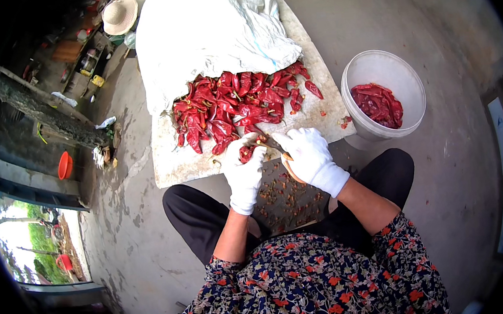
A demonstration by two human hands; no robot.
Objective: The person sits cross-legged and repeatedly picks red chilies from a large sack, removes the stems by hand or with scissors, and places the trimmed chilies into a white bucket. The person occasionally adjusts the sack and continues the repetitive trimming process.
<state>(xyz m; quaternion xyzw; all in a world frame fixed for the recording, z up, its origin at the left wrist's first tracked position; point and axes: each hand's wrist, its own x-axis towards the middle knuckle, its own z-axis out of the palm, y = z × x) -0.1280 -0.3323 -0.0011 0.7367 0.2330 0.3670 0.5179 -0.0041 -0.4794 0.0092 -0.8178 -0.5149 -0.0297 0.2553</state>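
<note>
Both hands wear white knit gloves above the near edge of a pale board [170, 165]. My left hand [244, 168] is closed around a dried red chili pepper [246, 154], its stem end turned to the right. In my right hand [308, 154] are scissors with orange handles [291, 169], their blades reaching left to the pepper's stem end; whether the blades are apart I cannot tell. Just beyond the hands, a heap of dried red peppers [229, 99] spills from the mouth of a white woven sack [206, 32] lying on the board.
A white plastic bucket [381, 60] holding red peppers stands on the floor to the right of the board. Stem scraps [285, 194] litter the floor between my knees. At the upper left are a straw hat [120, 16], a tree trunk post [48, 108] and an orange basin [65, 165].
</note>
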